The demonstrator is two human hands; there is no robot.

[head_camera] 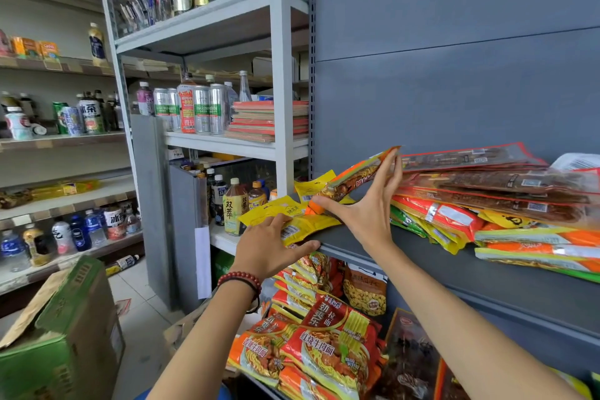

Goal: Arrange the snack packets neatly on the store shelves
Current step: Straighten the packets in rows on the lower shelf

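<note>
Hands reach up to the grey shelf (454, 273), 2 arms apart. Left hand (269, 247) lies flat, fingers spread, on the yellow packets (316, 221) at the shelf edge. Right hand (367, 214) stretches wide and pinches the tilted orange packet (354, 177) end to end.

The shelf (454, 282) is plain dark grey. At its left end lie yellow packets (292, 216) with white barcode patches. Just right of them, a tilted packet (355, 176) is orange with green edges and a brown picture. Further right on the shelf, clear packets (487, 182) have red borders and dark brown contents. Below the shelf, noodle packets (324, 346) are red, orange and yellow. Far left of it, a box (74, 318) is green and brown.
</note>
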